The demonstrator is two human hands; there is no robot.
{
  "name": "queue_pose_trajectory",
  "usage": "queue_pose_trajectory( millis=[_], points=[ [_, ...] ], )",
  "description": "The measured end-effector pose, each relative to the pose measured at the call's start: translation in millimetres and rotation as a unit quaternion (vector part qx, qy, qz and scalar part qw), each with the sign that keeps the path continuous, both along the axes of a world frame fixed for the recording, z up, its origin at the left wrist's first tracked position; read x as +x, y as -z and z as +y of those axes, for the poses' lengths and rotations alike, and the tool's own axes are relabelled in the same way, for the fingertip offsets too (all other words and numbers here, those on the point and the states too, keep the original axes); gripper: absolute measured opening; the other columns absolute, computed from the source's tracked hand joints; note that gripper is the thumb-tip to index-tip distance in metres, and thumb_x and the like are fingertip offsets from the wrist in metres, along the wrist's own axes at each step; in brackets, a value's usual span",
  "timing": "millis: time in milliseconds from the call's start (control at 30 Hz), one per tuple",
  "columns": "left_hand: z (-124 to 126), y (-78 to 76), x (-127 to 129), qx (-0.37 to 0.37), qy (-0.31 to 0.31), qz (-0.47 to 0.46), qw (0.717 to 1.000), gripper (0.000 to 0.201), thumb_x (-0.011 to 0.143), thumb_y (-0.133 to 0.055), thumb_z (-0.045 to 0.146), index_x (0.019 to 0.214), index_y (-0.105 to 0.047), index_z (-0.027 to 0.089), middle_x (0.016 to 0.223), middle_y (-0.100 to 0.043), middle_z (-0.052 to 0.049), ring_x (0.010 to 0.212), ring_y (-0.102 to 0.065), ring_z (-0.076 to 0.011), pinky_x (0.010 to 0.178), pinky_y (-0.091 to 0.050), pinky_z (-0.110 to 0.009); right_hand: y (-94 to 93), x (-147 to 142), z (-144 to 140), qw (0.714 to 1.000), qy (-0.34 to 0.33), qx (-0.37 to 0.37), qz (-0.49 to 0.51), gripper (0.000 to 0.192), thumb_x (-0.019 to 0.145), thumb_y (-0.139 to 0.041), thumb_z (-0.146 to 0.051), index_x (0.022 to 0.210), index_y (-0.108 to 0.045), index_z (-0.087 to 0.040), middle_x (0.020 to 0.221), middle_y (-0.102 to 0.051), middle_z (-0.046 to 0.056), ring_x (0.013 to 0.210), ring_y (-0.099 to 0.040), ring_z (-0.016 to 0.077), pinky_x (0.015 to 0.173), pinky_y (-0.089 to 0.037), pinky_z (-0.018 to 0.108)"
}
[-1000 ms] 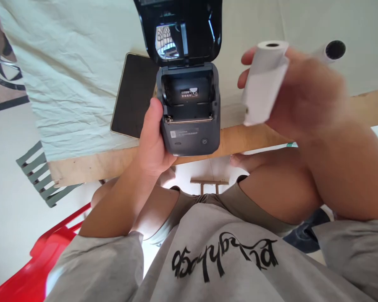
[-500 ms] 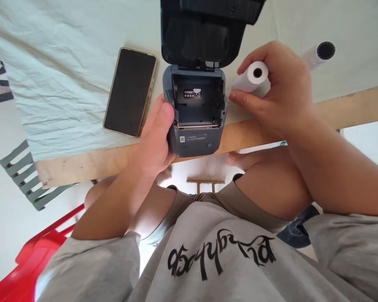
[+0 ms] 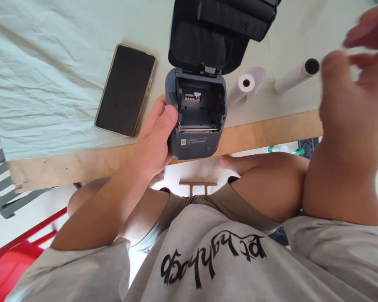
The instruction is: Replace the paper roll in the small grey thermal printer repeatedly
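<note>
My left hand (image 3: 156, 140) grips the left side of a small dark grey printer (image 3: 195, 126) at the table's near edge. Its lid (image 3: 217, 33) stands open and the paper bay is empty. A white paper roll (image 3: 246, 86) lies on the cloth just right of the printer, with nothing touching it. A second, thinner white roll (image 3: 294, 75) lies further right. My right hand (image 3: 355, 79) is raised at the right, blurred, fingers apart and holding nothing.
A black phone (image 3: 126, 90) lies face up on the pale green cloth (image 3: 50, 75), left of the printer. The bare wooden table edge (image 3: 82, 163) runs along the front. A red chair (image 3: 12, 260) and a grey slatted object (image 3: 0, 180) sit lower left.
My right hand set the white paper roll down beside the printer, let go and lifted away to the right. My left hand kept its hold on the printer.
</note>
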State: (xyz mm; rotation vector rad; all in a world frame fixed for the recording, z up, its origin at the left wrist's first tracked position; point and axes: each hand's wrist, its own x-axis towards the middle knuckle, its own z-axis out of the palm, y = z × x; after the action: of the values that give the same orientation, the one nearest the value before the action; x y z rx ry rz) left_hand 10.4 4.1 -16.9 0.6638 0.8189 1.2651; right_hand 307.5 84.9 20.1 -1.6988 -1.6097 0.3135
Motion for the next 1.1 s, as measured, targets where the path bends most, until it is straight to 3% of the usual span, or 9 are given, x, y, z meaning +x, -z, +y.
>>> queue_pose_trajectory(
  millis=[133, 267, 367, 500, 600, 700, 800, 900, 1100],
  points=[
    [0.9, 0.0, 0.8, -0.022, -0.004, 0.010, 1.000, 0.050, 0.094, -0.070, 0.062, 0.125, -0.071, 0.023, 0.120, -0.077, -0.002, 0.102, -0.075, -0.0203, 0.097, -0.064, -0.038, 17.4, -1.6, 13.1, 0.987, 0.009, -0.140, -0.077, 0.067, 0.053, -0.086, -0.004, 0.117, -0.074, -0.022, 0.118, -0.062, 0.011, 0.088, -0.056, 0.0118, 0.069, -0.047, 0.029],
    [2.4, -1.4, 3.6, -0.031, -0.004, 0.023, 0.999, 0.054, 0.090, -0.074, 0.063, 0.125, -0.071, 0.021, 0.120, -0.076, -0.004, 0.103, -0.074, -0.0209, 0.094, -0.065, -0.035, 26.5, -0.6, 14.5, 0.991, -0.010, -0.125, -0.051, 0.069, 0.059, -0.071, -0.002, 0.124, -0.068, -0.027, 0.107, -0.058, 0.006, 0.076, -0.045, 0.0063, 0.069, -0.045, 0.029],
    [0.8, -2.5, 4.7, -0.036, -0.017, 0.031, 0.999, 0.051, 0.090, -0.075, 0.062, 0.121, -0.071, 0.022, 0.115, -0.077, -0.003, 0.099, -0.076, -0.0204, 0.098, -0.064, -0.036, 21.7, -6.0, 10.1, 0.986, -0.072, -0.094, 0.116, 0.081, 0.053, -0.062, -0.005, 0.128, -0.054, -0.034, 0.095, -0.057, 0.000, 0.075, -0.056, 0.0092, 0.061, -0.047, 0.027],
    [-2.1, -3.6, 1.7, -0.033, -0.008, 0.052, 0.998, 0.053, 0.095, -0.063, 0.067, 0.125, -0.070, 0.024, 0.119, -0.077, -0.004, 0.102, -0.077, -0.0202, 0.092, -0.065, -0.034, 2.9, -31.9, 4.1, 0.879, -0.108, -0.197, 0.421, 0.061, 0.047, -0.067, -0.020, 0.105, -0.052, -0.030, 0.096, -0.062, 0.001, 0.076, -0.069, 0.0193, 0.042, -0.042, 0.027],
    [-2.6, -4.5, -0.1, -0.034, 0.005, 0.060, 0.998, 0.051, 0.095, -0.063, 0.066, 0.121, -0.069, 0.023, 0.122, -0.076, -0.006, 0.107, -0.077, -0.0210, 0.090, -0.065, -0.032, -19.0, -57.0, -7.3, 0.857, -0.164, -0.201, 0.446, 0.053, 0.055, -0.073, -0.027, 0.105, -0.054, -0.029, 0.091, -0.062, -0.001, 0.072, -0.067, 0.0151, 0.040, -0.040, 0.025],
    [-3.3, -4.3, 2.1, -0.049, 0.003, 0.055, 0.997, 0.048, 0.094, -0.065, 0.064, 0.119, -0.066, 0.023, 0.126, -0.075, -0.007, 0.114, -0.075, -0.0232, 0.092, -0.065, -0.033, -38.4, -78.9, -22.7, 0.904, -0.280, -0.089, 0.310, 0.034, 0.081, -0.070, -0.032, 0.113, -0.058, -0.031, 0.117, -0.065, -0.004, 0.085, -0.069, 0.0073, 0.072, -0.060, 0.025],
    [-4.3, -3.2, 5.7, -0.035, -0.022, 0.053, 0.998, 0.050, 0.096, -0.061, 0.064, 0.123, -0.067, 0.023, 0.129, -0.073, -0.007, 0.124, -0.070, -0.0223, 0.103, -0.060, -0.031, -45.5, -97.4, -31.8, 0.907, -0.410, 0.015, 0.100, 0.028, 0.094, -0.049, -0.024, 0.119, -0.057, -0.033, 0.122, -0.065, -0.004, 0.105, -0.067, 0.0089, 0.101, -0.059, 0.029],
    [-4.3, -2.8, 6.3, -0.025, -0.053, 0.057, 0.997, 0.041, 0.097, -0.066, 0.057, 0.118, -0.071, 0.022, 0.128, -0.072, -0.003, 0.129, -0.066, -0.0176, 0.109, -0.055, -0.026, -40.7, -112.2, -33.0, 0.912, -0.400, 0.091, -0.029, 0.051, 0.085, -0.043, -0.009, 0.127, -0.064, -0.029, 0.112, -0.065, 0.002, 0.108, -0.063, 0.0111, 0.097, -0.056, 0.030],
    [-4.0, -4.9, 0.6, -0.042, -0.033, 0.057, 0.997, 0.049, 0.091, -0.072, 0.062, 0.123, -0.068, 0.025, 0.116, -0.075, -0.003, 0.126, -0.069, -0.0233, 0.108, -0.058, -0.034, -33.4, -117.4, -35.0, 0.913, -0.392, 0.090, -0.067, 0.043, 0.085, -0.058, -0.006, 0.123, -0.052, -0.024, 0.127, -0.072, -0.007, 0.105, -0.070, 0.0079, 0.076, -0.049, 0.028]
  ],
)
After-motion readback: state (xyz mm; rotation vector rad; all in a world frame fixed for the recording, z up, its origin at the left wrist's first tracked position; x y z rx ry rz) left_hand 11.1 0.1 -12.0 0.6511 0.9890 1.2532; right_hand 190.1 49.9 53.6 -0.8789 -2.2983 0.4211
